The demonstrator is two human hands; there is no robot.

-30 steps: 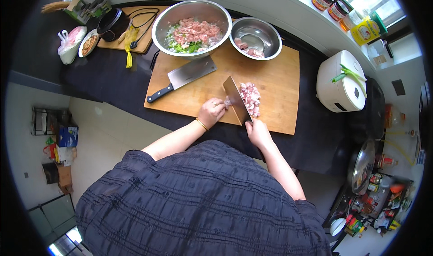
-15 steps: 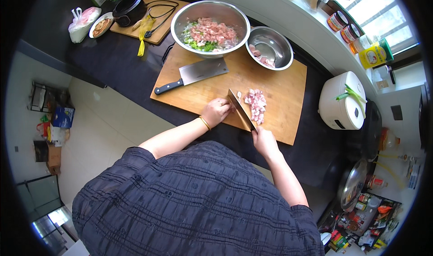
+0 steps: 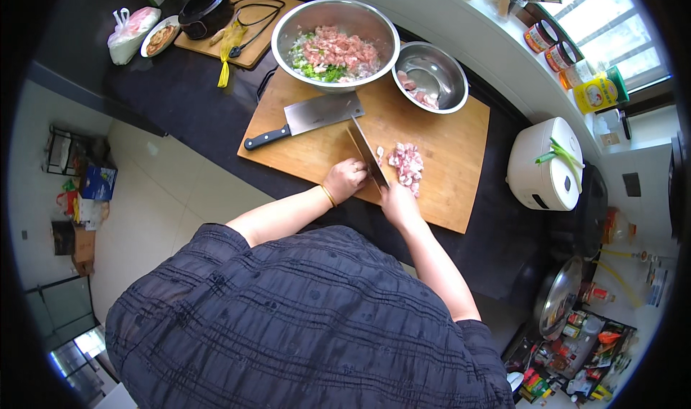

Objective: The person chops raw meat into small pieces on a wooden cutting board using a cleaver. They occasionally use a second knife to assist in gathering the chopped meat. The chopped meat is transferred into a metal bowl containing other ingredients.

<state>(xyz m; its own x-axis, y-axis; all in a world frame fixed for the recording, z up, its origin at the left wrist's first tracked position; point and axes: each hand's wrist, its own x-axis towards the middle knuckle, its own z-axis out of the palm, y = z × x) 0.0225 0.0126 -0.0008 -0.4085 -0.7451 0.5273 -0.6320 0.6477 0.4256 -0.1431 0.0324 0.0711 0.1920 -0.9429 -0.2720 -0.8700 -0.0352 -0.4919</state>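
Observation:
My right hand is wrapped round the handle of a kitchen knife, its blade standing on edge on the wooden cutting board. Just left of the blade, my left hand presses down at the board's near edge, fingers curled in. It appears to pin a piece of meat, mostly hidden by the fingers and blade. To the right of the knife lies a pile of diced pink meat, with a small pale bit beside it. A cleaver with a black handle rests flat on the board, beyond my left hand.
Behind the board stands a large steel bowl of minced meat and chopped greens. A smaller steel bowl holds meat pieces. Farther left are a second board, a black appliance and a plate. A white rice cooker stands right.
My right hand has moved left and away from me with the knife; its blade now reaches nearer the cleaver. My left hand has barely moved.

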